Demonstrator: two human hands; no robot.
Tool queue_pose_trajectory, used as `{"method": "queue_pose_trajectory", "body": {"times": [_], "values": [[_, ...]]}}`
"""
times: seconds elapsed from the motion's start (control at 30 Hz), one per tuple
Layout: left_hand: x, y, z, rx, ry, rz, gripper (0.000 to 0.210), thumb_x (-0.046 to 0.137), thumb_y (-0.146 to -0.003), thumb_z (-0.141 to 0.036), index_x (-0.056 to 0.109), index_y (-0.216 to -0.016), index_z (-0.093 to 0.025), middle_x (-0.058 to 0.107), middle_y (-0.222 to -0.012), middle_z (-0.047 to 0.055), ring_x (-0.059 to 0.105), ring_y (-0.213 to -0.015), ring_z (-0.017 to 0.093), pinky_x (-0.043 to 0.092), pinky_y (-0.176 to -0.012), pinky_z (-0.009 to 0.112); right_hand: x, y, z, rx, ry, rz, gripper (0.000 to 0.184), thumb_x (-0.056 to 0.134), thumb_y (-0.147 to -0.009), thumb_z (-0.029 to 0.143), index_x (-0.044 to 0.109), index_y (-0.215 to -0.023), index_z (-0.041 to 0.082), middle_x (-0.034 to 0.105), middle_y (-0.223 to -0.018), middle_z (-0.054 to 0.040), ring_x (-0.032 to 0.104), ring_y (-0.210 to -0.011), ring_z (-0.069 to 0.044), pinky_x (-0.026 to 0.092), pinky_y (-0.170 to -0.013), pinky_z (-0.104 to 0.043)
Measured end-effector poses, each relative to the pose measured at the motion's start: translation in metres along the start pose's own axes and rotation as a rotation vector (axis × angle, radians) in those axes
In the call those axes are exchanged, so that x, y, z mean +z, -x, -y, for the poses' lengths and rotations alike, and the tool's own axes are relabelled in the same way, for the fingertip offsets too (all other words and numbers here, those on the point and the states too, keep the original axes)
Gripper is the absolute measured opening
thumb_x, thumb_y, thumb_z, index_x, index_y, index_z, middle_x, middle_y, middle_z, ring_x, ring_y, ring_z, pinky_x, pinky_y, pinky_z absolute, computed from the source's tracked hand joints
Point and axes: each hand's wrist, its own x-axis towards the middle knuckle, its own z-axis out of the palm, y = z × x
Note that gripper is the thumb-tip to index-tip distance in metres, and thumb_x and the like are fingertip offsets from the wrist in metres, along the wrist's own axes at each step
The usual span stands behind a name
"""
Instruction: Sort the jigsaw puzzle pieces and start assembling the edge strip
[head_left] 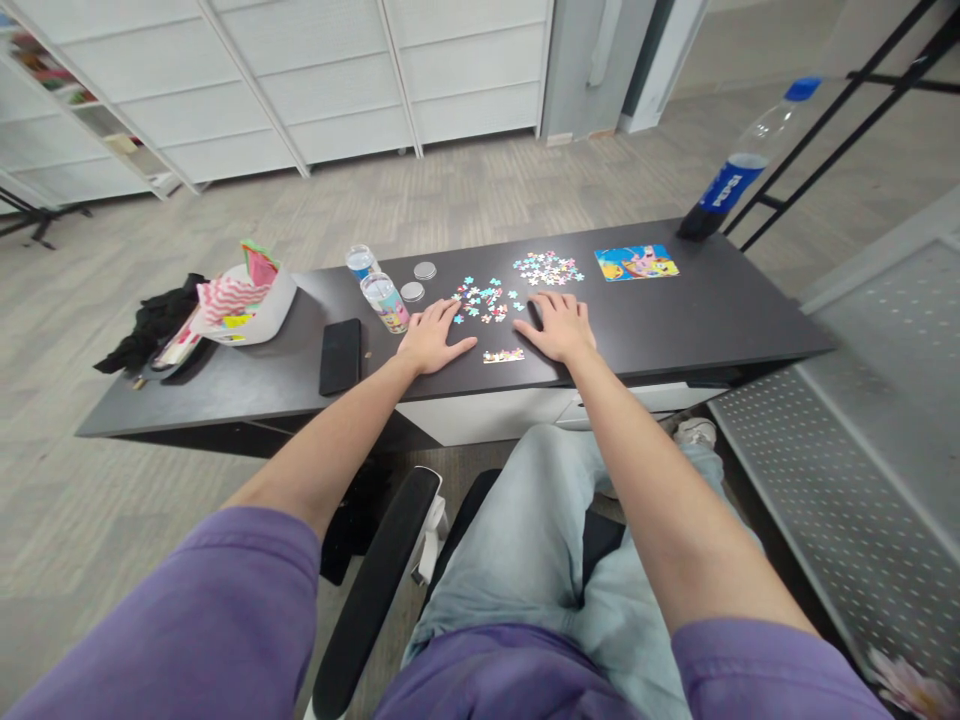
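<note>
Flat on the dark table (pixel 720 310), my left hand (pixel 433 340) rests with its fingers apart, just left of a loose spread of jigsaw pieces (pixel 489 296). My right hand (pixel 561 328) lies with fingers spread to the right of those pieces and holds nothing. Between the two hands, nearer to me, is a short joined strip of puzzle pieces (pixel 503 356). Beyond my right hand sits a second pile of jigsaw pieces (pixel 547 268). A colourful cartoon picture card (pixel 637 262) lies farther right.
Two clear printed canisters (pixel 385 302) stand left of the pieces, with two round metal lids (pixel 412 291) beside them. A black phone (pixel 340 357) and a white basket (pixel 259 310) of cloths are farther left. A Pepsi bottle (pixel 724 185) stands at the right back corner.
</note>
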Motion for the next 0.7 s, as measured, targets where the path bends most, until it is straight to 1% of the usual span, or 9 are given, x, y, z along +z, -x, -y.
{"method": "queue_pose_trajectory", "body": {"times": [0.1,0.17,0.27,0.4,0.57,0.7], "values": [[0.0012,0.0002,-0.0004,0.002,-0.012,-0.002,0.099,0.063,-0.13,-0.062,0.032,-0.211,-0.014,0.023,-0.222,0.014,0.026,-0.207,0.035,0.033,-0.168,0.061,0.0008,-0.0005,-0.0001,0.0,-0.004,-0.004,0.077,0.059,-0.128,0.06,0.065,-0.192,0.017,0.059,-0.202,-0.0217,0.053,-0.18,-0.056,0.044,-0.15,-0.074],[0.0017,-0.0001,-0.0008,0.01,-0.012,0.004,0.098,0.063,-0.131,-0.06,0.031,-0.211,-0.014,0.025,-0.221,0.014,0.026,-0.207,0.035,0.033,-0.168,0.063,0.0017,-0.0007,-0.0005,0.0,-0.007,-0.008,0.077,0.059,-0.128,0.06,0.066,-0.192,0.016,0.059,-0.202,-0.0213,0.053,-0.18,-0.056,0.044,-0.15,-0.074],[0.0009,-0.0009,-0.0009,0.01,-0.01,0.014,0.097,0.064,-0.129,-0.063,0.035,-0.211,-0.019,0.033,-0.219,0.012,0.028,-0.207,0.037,0.034,-0.167,0.063,0.0028,-0.0007,-0.0013,0.002,-0.01,-0.01,0.077,0.061,-0.128,0.059,0.066,-0.191,0.015,0.06,-0.202,-0.0213,0.053,-0.18,-0.056,0.044,-0.15,-0.073],[-0.001,-0.0008,-0.0002,0.014,-0.006,0.016,0.094,0.063,-0.128,-0.065,0.039,-0.211,-0.027,0.035,-0.219,0.01,0.028,-0.207,0.039,0.035,-0.167,0.063,0.0031,-0.0003,-0.0017,-0.003,-0.014,-0.016,0.078,0.061,-0.127,0.059,0.066,-0.192,0.015,0.06,-0.201,-0.022,0.053,-0.179,-0.056,0.044,-0.149,-0.074],[-0.0021,0.0011,0.0001,0.032,0.009,0.022,0.09,0.062,-0.128,-0.064,0.044,-0.209,-0.029,0.035,-0.219,0.01,0.028,-0.206,0.039,0.033,-0.166,0.068,0.0014,0.0007,-0.0011,-0.012,-0.025,-0.008,0.071,0.061,-0.128,0.059,0.073,-0.189,0.024,0.061,-0.2,-0.0185,0.053,-0.179,-0.054,0.043,-0.149,-0.074],[-0.0026,0.0021,-0.0007,0.036,0.015,0.011,0.087,0.062,-0.129,-0.063,0.047,-0.208,-0.03,0.036,-0.218,0.01,0.03,-0.205,0.039,0.035,-0.166,0.068,0.0007,0.0012,-0.0024,-0.021,-0.026,-0.002,0.068,0.062,-0.128,0.061,0.077,-0.186,0.03,0.061,-0.2,-0.0165,0.052,-0.18,-0.053,0.043,-0.15,-0.074]]}}
